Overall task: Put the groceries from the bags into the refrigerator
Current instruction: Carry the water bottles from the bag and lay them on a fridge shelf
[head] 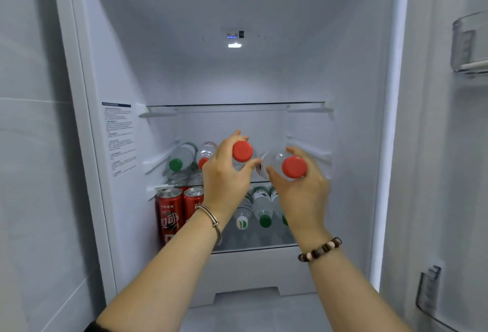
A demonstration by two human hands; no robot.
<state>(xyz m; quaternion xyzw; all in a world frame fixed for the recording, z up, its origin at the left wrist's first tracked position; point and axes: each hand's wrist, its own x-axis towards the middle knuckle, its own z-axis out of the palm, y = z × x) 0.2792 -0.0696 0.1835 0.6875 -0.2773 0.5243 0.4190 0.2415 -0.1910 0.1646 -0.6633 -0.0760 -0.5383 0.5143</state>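
The refrigerator stands open in front of me. My left hand (228, 173) grips a clear water bottle with a red cap (242, 151), cap end toward me. Beside it my right hand (301, 183) grips a second red-capped bottle (293, 167) the same way. Both bottles are held at the front of the middle glass shelf (158, 158). On that shelf, to the left, lie a green-capped bottle (182, 158) and a red-capped one (206, 154).
The lower shelf (253, 247) holds red cola cans (170, 210) at left and several green-capped bottles (261, 207) lying at right. The top glass shelf (235, 105) is above my hands. Door bins (468, 46) hang at the right.
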